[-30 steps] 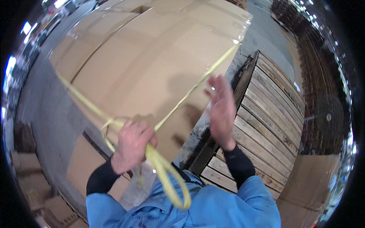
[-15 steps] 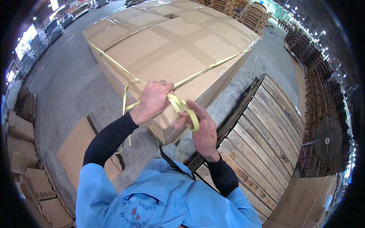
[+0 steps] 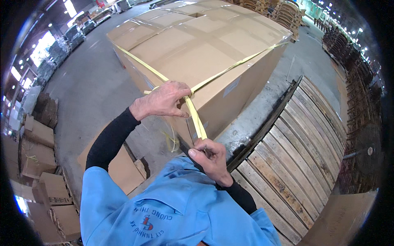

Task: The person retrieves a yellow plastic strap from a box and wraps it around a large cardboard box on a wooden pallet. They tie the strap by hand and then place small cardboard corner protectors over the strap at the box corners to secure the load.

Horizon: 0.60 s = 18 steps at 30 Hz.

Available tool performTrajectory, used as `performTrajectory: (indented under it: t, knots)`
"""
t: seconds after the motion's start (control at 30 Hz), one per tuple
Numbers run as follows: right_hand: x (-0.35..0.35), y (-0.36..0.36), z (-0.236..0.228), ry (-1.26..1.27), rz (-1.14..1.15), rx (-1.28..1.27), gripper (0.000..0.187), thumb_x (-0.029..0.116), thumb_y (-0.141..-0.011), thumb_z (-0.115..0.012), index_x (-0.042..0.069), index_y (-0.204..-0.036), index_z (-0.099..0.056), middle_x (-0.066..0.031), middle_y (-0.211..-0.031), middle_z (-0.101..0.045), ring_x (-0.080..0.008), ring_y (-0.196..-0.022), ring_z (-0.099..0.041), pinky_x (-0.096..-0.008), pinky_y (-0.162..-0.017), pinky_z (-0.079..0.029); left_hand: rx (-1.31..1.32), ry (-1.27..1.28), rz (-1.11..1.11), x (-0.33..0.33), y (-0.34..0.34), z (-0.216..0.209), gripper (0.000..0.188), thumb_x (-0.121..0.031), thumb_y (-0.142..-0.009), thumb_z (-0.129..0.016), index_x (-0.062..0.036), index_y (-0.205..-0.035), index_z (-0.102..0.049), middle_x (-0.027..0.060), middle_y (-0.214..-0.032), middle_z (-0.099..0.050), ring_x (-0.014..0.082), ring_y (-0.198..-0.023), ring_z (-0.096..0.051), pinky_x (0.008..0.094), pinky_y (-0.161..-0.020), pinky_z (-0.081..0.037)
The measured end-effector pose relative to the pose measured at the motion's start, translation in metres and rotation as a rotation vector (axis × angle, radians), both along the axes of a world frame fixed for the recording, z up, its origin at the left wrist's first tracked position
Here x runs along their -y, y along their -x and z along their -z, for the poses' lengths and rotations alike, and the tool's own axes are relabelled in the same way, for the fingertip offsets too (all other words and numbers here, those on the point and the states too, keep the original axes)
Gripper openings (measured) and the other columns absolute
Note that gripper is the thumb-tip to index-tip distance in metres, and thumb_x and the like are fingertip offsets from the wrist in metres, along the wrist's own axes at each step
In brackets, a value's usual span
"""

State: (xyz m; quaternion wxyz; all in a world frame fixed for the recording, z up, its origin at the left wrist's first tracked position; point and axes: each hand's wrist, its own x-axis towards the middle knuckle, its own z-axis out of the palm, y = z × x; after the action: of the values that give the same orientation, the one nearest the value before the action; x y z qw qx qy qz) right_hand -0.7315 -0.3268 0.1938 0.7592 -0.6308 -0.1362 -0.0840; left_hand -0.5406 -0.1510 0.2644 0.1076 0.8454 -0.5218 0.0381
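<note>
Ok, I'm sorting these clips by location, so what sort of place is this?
Probably a warehouse or factory packing floor, judging by the large taped cardboard box, the slatted wooden platform to its right and the stacks of curved brown pieces behind it.

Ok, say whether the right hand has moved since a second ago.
Yes: toward the body, judged against the large carton. The right hand was beside the carton's right edge; now it is by the near corner, holding the yellow strap.
</note>
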Motion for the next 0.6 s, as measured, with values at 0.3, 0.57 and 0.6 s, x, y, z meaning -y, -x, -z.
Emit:
performTrajectory:
  t: [0.3,0.57,0.6]
  knots:
    - [-0.013,0.023,0.023,-0.079,0.003,0.050,0.028,0.018,-0.084,-0.075,0.001,-0.068,-0.057,-0.0010,-0.061,-0.050,-0.0081,-0.057,-0.041,-0.0275,-0.053,-0.032,-0.009,-0.160,0.006,-0.005,0.000,-0.002,0.059,-0.031,-0.061,-0.088,-0.0004,-0.104,-0.062,0.0162,-0.090,-0.062,0.0363,-0.091,-0.060,0.0454,-0.080,-0.048]
    - [-0.017,0.046,0.042,-0.105,0.009,0.091,0.030,0.020,-0.084,-0.075,0.001,-0.068,-0.057,-0.0011,-0.061,-0.049,-0.0083,-0.058,-0.042,-0.0278,-0.052,-0.033,0.094,-0.096,-0.011,-0.009,0.030,0.015,0.055,-0.031,-0.066,-0.085,-0.0015,-0.107,-0.064,0.0147,-0.088,-0.062,0.0357,-0.092,-0.060,0.0453,-0.082,-0.049]
    - [-0.018,0.048,0.044,-0.106,0.009,0.087,0.030,0.021,-0.084,-0.075,0.001,-0.068,-0.058,-0.0013,-0.061,-0.049,-0.0084,-0.058,-0.042,-0.0279,-0.052,-0.033,0.123,-0.120,-0.023,-0.008,0.034,0.017,0.056,-0.031,-0.066,-0.085,-0.0017,-0.110,-0.064,0.0149,-0.090,-0.062,0.0356,-0.093,-0.060,0.0453,-0.082,-0.049]
